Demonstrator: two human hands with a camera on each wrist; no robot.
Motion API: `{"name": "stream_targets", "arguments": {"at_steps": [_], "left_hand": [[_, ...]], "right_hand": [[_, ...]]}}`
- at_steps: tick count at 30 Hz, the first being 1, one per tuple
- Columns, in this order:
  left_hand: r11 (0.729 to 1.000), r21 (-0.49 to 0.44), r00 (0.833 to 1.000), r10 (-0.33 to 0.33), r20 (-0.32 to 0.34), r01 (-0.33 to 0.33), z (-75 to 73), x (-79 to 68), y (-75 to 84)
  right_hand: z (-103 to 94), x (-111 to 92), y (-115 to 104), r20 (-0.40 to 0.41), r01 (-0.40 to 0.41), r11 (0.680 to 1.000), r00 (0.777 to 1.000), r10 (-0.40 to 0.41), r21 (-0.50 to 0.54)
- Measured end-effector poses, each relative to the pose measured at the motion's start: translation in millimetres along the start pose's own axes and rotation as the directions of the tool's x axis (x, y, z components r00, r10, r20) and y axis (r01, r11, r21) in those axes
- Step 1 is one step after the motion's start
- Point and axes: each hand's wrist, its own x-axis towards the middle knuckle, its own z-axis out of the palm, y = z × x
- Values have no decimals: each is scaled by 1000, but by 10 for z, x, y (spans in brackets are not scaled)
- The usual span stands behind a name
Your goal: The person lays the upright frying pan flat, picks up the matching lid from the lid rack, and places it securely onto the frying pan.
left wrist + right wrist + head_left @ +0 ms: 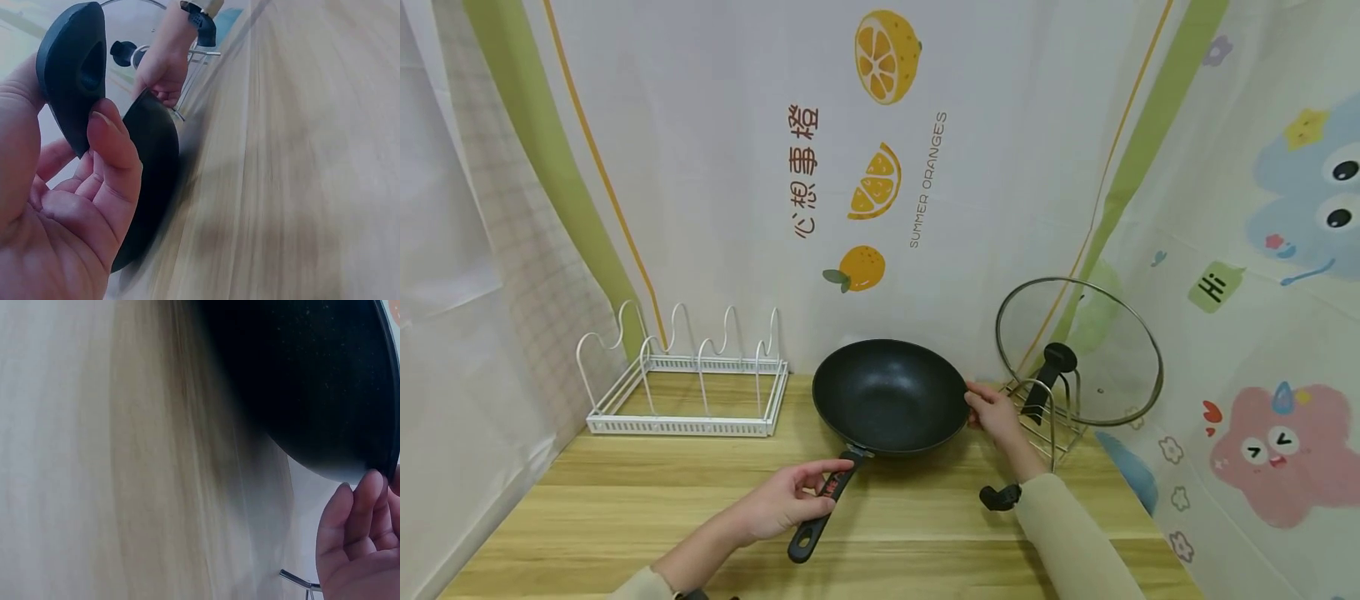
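A black wok is held between both hands at the back middle of the wooden table, its inside facing up and toward me. My left hand grips its black handle, thumb on one side and fingers on the other. The handle's holed end shows above the left thumb in the left wrist view. On the far side, my right hand pinches the wok's right rim; the right wrist view shows its fingertips under that edge. Both wrist views show the wok's dark underside close over the tabletop.
At the back left stands a white wire rack with upright loops. A glass lid with a black knob leans in a metal wire stand, right by the right forearm. Printed curtains hang behind and beside the table.
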Motion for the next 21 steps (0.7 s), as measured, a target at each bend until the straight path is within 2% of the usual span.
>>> {"name": "stream_targets", "arguments": {"at_steps": [9, 21], "left_hand": [[998, 57, 1000, 6, 3, -7, -116, -43, -14], [992, 122, 999, -13, -37, 18, -238, -95, -25]], "right_hand": [[45, -66, 4, -61, -13, 1000, 998, 14, 17], [131, -175, -29, -108, 7, 999, 994, -2, 42]]}}
